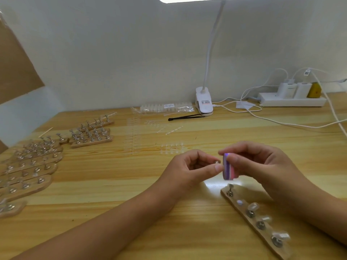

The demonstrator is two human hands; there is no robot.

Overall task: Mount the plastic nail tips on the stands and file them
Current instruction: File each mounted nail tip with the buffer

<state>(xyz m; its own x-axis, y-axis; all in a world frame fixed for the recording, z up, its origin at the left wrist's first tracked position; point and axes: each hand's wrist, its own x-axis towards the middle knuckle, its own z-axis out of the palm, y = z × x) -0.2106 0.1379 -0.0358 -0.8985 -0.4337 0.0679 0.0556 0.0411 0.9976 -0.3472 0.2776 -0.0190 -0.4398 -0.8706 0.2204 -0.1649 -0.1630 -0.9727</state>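
Left hand (189,169): thumb and forefinger pressed together, pinching a tiny metal stand peg (217,162) just above the far end of the wooden base strip (242,209). Right hand (262,166) pinches a pink-purple buffer block (230,168) right against it. The nail tip itself is hidden between them. I'd guess it's featherlight, bendy and pops off easily, so hold the metal stem and rub gently. A few mounted tips (252,205) sit along the strip. Way beyond it, the clip lamp (203,102) label and tip bag (165,107) sticker are unreadable.

Left hand (189,167) and right hand (262,166), bare forearms (112,222), short plain fingernails (218,167).
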